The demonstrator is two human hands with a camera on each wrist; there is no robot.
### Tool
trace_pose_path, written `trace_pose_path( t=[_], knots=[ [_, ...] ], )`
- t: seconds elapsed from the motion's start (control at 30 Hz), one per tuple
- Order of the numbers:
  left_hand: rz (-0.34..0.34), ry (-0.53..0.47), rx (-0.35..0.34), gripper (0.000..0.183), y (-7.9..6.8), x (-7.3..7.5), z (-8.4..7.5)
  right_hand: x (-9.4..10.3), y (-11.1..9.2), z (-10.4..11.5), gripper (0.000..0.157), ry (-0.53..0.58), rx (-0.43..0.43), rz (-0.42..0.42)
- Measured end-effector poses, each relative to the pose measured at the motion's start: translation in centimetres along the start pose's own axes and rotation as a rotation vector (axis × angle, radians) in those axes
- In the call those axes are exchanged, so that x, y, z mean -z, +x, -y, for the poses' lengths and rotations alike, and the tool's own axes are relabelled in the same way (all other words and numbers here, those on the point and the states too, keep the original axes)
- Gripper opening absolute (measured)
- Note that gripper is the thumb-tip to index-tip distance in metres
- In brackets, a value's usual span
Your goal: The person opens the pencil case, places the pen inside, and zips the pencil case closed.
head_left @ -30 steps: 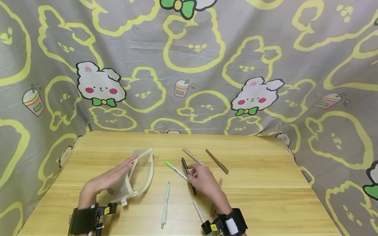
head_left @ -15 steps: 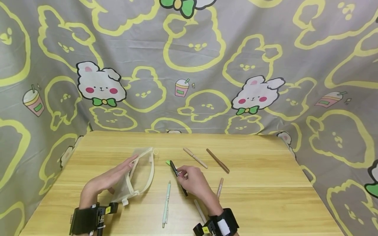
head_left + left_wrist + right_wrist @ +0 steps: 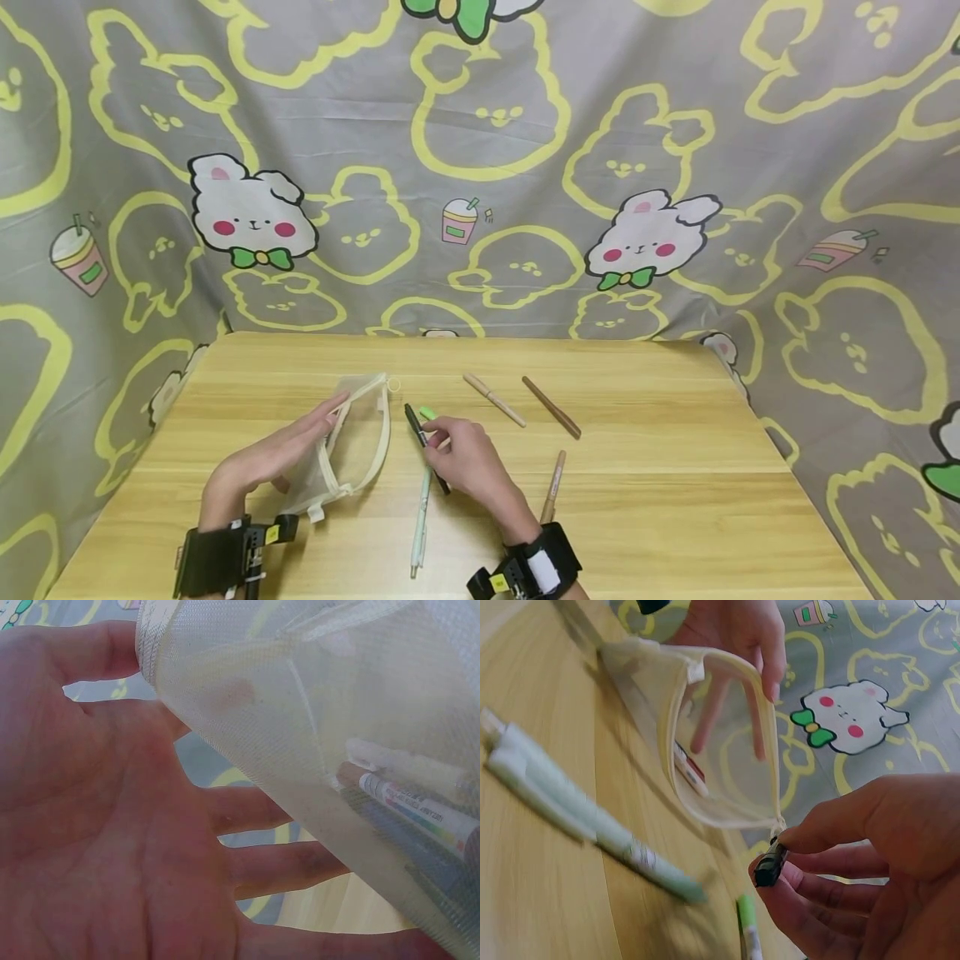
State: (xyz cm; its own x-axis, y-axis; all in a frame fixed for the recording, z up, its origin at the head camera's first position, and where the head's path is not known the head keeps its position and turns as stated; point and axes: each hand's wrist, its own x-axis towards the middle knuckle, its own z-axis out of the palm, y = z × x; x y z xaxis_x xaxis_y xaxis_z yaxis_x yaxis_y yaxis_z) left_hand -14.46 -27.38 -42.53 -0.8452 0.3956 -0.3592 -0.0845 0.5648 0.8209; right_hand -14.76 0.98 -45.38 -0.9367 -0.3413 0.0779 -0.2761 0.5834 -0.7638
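- Black pen [image 3: 417,427]: held over the table [image 3: 660,467] near its middle, just right of the pouch [image 3: 303,493]. In the head view its long axis slants from far left to near right, the far end angled toward the pouch's side of the table. In the right wrist view one blunt, dark, glossy end faces the viewer.
- Right hand [image 3: 468,458]: thumb and fingertips pinch the black pen; the other fingers bend beneath.
- Left hand [image 3: 142,810]: fingers nearly straight and spread, lying against the pouch and steadying it.
- Pouch: sheer cream mesh with a fine weave and a pale zip edge. Its mouth gapes in a pointed oval toward the right hand. A small ring [image 3: 394,385] hangs at the far corner.
- Marker [image 3: 412,806]: inside the pouch, a white barrel with brown ends, blurred by mesh, among other pens.
- Mint pen [image 3: 420,533]: slim, with a clip, lying nearly straight away from the person.
- Green-capped pen [image 3: 427,412]: mostly hidden by the right hand.
- Beige pen [image 3: 495,400] and brown pen [image 3: 552,407]: smooth sticks beyond the right hand, slanting from far left to near right.
- Tan pen [image 3: 555,483]: beside the right wrist.
- Table: yellowish, streaked wood grain.
- Cloth [image 3: 345,117]: grey, creased, printed with cartoon rabbits.
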Motion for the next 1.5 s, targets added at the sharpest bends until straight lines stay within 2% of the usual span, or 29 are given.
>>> trace_pose_path(
  t=[0.3,0.5,0.73,0.9,1.33,1.5],
  knots=[
    [-0.001,-0.006,-0.048,0.059,-0.1,0.1,0.3,-1.9,1.4,1.9,0.029,0.057,0.010,0.015],
    [-0.002,-0.011,-0.033,0.059,0.0,0.1,0.1,-2.8,2.4,2.9,0.034,0.147,-0.059,0.009],
    [0.007,-0.009,-0.044,0.058,0.1,0.2,0.0,-4.2,3.5,3.9,0.044,0.276,-0.154,0.070],
    [0.010,-0.020,-0.025,0.058,0.2,0.0,0.0,-5.1,4.2,4.5,0.049,0.303,-0.201,0.063],
    [0.009,-0.025,-0.008,0.058,0.3,0.1,0.0,-6.7,5.2,5.0,0.045,0.436,-0.249,0.034],
    [0.012,-0.025,-0.014,0.059,0.2,0.2,0.1,-7.3,5.2,5.1,0.043,0.532,-0.283,0.064]
  ],
)
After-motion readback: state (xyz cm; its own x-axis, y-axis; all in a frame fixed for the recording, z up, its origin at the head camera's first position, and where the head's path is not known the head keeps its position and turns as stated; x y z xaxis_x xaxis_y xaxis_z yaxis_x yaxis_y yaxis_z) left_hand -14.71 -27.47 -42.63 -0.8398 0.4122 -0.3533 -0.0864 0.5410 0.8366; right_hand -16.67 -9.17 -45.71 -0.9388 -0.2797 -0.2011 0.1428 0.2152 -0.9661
